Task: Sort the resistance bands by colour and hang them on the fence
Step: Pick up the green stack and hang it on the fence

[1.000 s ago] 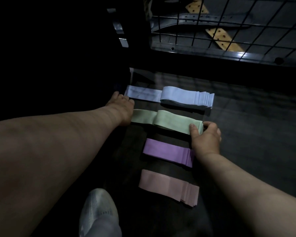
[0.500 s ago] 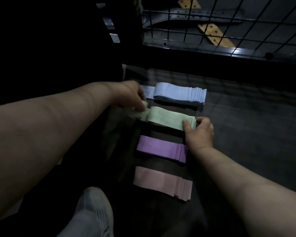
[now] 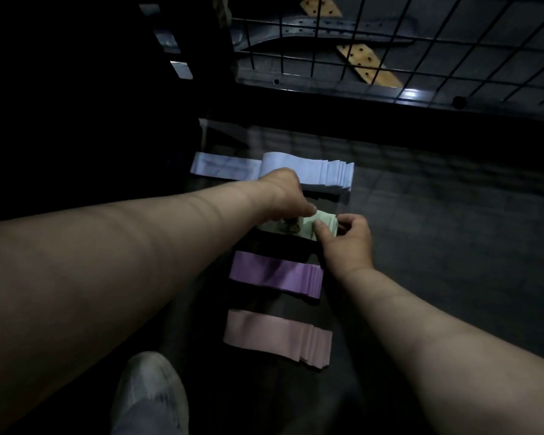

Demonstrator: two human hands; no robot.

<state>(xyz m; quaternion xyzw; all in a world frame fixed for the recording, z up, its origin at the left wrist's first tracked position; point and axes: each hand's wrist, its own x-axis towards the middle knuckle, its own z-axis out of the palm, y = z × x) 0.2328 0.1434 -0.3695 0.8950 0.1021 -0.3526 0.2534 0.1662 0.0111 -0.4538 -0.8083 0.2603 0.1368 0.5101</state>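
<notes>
Bands of pale green rubber [image 3: 325, 226] lie in a small folded stack on the dark glossy floor [image 3: 437, 233], second from the far end in a column of four colour piles. The left hand [image 3: 288, 196] reaches in from the left and curls down over the stack's left part, its grip pinching green material between thumb and fingertips. The right hand [image 3: 347, 243] comes in from the near right with its grip pinching the stack's right end, thumb on the near side and fingers curled round the far edge. The two hands sit very close together over the green pile.

Just beyond lies the stack of pale blue flat bands [image 3: 324, 174], with one strip stretched out flat to its left. On the near side of the green pile lies the stack of purple flat bands [image 3: 277, 274], and nearest of all the stack of pink flat bands [image 3: 277, 335].

A black wire-grid fence [image 3: 421, 42] stands at the far right, with yellow perforated strips [image 3: 368, 65] behind it. A grey-white shoe [image 3: 148, 394] shows at the near edge, left of the pink pile.
</notes>
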